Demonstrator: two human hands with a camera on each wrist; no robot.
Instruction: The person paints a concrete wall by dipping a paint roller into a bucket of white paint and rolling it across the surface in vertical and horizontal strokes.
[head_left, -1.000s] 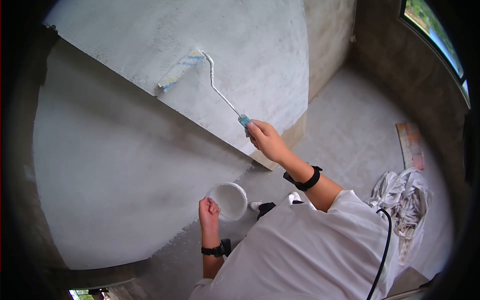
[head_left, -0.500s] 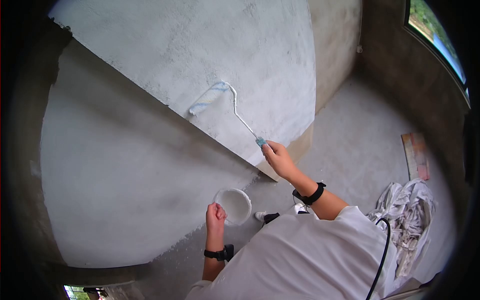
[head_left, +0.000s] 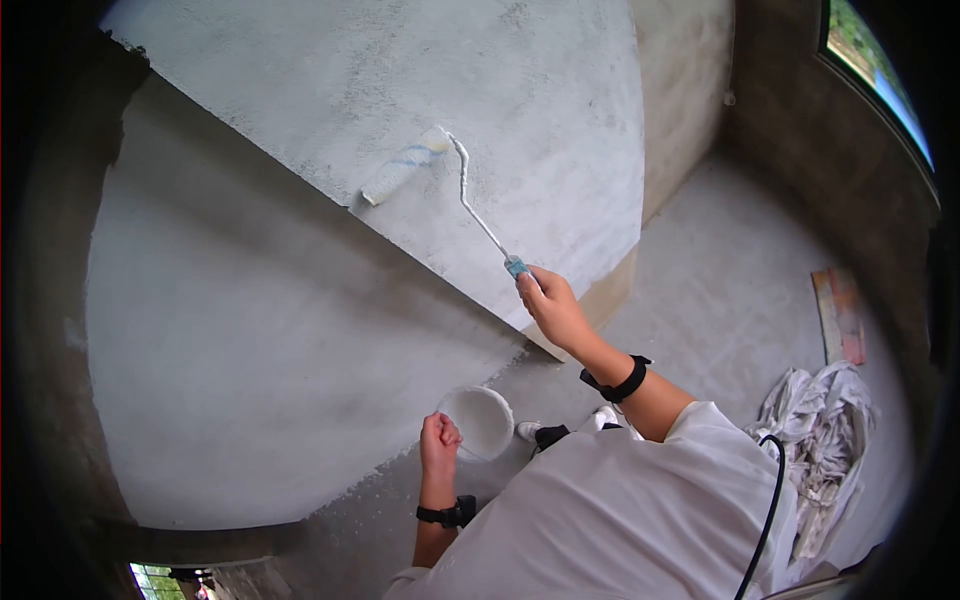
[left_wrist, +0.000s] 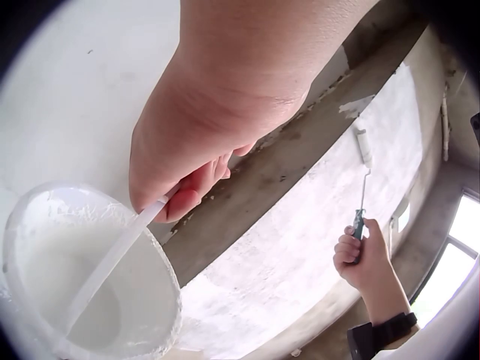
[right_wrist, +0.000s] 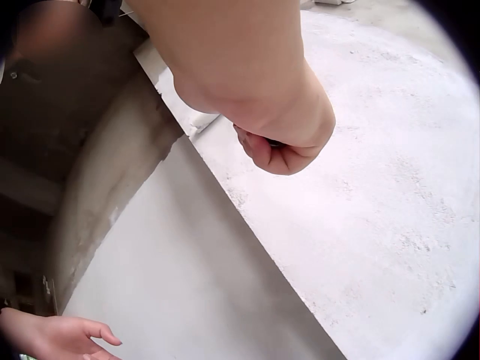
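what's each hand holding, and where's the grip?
Right hand grips the paint roller by its handle end; left hand holds the paint bucket by its thin handle.

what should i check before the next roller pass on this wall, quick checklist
1. Right hand grips the roller handle: ok.
2. Roller sleeve lies against the wall: seems ok in the head view; actual contact cannot be confirmed.
3. Left hand holds the paint bucket by its handle: ok.
4. Bucket has paint in it: ok, white paint shows in the left wrist view.
5. Paint load on the sleeve: cannot tell.
6. Footing near the cloth pile: ok, it lies apart, to the person's right.
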